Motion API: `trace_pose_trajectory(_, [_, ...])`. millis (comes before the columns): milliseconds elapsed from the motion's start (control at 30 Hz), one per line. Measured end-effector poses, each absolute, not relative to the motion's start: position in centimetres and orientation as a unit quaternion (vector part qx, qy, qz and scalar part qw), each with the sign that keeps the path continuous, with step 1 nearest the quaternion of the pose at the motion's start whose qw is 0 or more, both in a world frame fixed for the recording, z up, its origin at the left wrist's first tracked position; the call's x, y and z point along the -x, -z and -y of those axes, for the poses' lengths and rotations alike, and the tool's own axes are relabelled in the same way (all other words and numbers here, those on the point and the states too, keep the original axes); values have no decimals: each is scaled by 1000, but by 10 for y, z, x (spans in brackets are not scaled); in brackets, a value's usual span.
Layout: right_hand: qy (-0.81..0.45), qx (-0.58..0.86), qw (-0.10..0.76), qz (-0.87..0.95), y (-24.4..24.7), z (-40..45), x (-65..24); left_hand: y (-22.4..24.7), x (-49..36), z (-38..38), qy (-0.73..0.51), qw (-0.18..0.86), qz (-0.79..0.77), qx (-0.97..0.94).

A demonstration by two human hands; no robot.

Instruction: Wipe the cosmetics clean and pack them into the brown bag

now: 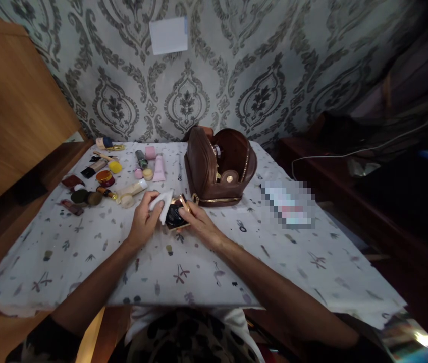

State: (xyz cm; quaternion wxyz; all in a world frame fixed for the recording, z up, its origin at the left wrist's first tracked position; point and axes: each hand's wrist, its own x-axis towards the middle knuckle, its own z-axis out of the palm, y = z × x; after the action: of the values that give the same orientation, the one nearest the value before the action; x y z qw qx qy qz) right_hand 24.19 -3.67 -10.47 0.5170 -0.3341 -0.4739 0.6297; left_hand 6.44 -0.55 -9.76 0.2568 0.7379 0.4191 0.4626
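In my right hand [201, 222] is a dark makeup compact [175, 216] with gold edges, gripped at its right side above the table. My left hand [146, 216] pinches a folded white wipe [163, 201] against the compact's left edge. Just behind my right hand stands a brown cosmetic bag [202, 166], unzipped, with a few items partly visible inside. A cream tube [134, 187] and a pale round sponge or puff [126, 200] lie to the left of my left hand.
Several cosmetics cover the table's left part, among them a pink tube [159, 169], a red-lidded jar [105, 178] and a yellow sponge [115, 167]. A blurred-out flat object [288, 205] lies on the right. A wooden cabinet [17, 101] borders the left, a patterned wall [236, 75] the back.
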Motion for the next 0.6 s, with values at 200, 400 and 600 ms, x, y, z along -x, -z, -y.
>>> trace_pose_trajectory(200, [-656, 319, 459, 508, 105, 41, -240, 92, -66, 12, -417, 205, -326, -823])
trace_pose_trajectory(400, [-717, 297, 470, 420, 109, 41, -237, 91, -67, 11, -440, 181, -315, -821])
trace_pose_trajectory(600, [-745, 288, 530, 284, 106, 38, -239, 92, -65, 8, -457, 217, -425, -751])
